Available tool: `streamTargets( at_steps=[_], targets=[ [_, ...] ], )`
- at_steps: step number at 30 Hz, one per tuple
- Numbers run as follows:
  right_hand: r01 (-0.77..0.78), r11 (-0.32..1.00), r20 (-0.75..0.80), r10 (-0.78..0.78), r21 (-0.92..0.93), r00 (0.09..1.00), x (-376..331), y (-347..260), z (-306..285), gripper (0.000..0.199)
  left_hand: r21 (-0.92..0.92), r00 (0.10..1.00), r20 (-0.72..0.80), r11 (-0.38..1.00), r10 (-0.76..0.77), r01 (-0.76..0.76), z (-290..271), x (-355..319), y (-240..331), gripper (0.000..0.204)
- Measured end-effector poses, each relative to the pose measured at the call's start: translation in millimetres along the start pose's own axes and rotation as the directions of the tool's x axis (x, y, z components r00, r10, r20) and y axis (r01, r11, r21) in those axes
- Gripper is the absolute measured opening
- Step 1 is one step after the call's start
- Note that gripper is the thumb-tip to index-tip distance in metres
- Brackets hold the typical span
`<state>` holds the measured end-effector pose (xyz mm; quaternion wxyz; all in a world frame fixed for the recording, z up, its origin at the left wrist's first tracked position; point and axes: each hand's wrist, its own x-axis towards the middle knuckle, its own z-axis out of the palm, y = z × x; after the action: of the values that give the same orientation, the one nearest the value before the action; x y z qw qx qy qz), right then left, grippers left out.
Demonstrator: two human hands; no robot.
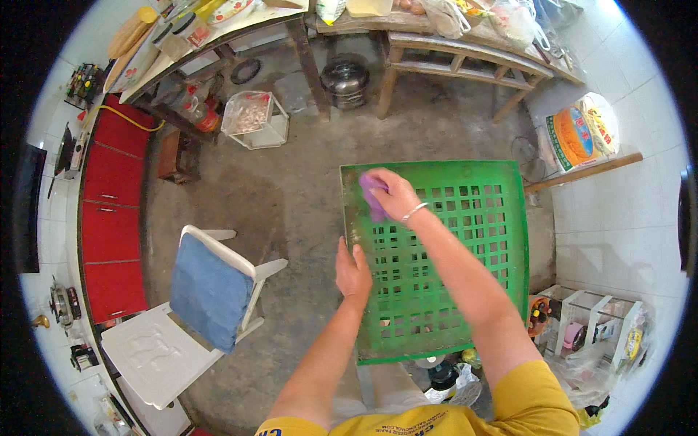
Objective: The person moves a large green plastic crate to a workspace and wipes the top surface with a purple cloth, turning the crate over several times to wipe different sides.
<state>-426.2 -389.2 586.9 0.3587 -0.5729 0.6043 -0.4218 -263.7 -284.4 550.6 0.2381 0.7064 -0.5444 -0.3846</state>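
A green plastic grid panel [440, 178] with rows of square holes stands in front of me, its top side facing up. In my right hand [398, 200] is a bunched purple cloth [372, 195], pressed onto the panel's solid border near the far left corner; the fingers are closed round it and slightly blurred. My left hand [352, 270] grips the panel's left edge, thumb on the upper side and fingers along the outside. A pale bracelet circles my right wrist.
To the left stands a white plastic chair [149, 349] with a blue cushion [211, 291], beside red cabinets [113, 225]. Wooden tables [436, 40] line the far side, with a white basket [265, 134] on the floor before them. A white rack [589, 312] and a sack [578, 134] stand at right.
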Motion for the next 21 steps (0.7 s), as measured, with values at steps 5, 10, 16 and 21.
streamTargets(
  at_steps=[5, 10, 16, 21],
  targets=[
    [0.11, 0.87, -0.17, -0.215, -0.48, 0.962, 7, 12, 63, 0.036, -0.003, 0.999, 0.01, 0.999, 0.043, -0.043, -4, -3, 1, 0.059],
    [0.214, 0.794, 0.01, -0.253, -0.57, 0.967, 14, 14, 59, 0.026, -0.03, 0.999, 0.01, 0.998, 0.051, -0.051, -1, -3, 0, 0.059],
    [0.507, 0.784, 0.472, -0.317, -0.358, 0.823, -87, 6, 41, 0.016, -0.36, 0.998, 0.017, 0.932, 0.055, -0.046, 11, 12, -24, 0.062],
    [-0.057, 0.998, 0.511, 0.052, -0.005, 0.858, -95, -8, 8, 0.028, -0.752, 0.97, 0.217, 0.615, -0.109, 0.238, 14, 23, -37, 0.064]
  ],
)
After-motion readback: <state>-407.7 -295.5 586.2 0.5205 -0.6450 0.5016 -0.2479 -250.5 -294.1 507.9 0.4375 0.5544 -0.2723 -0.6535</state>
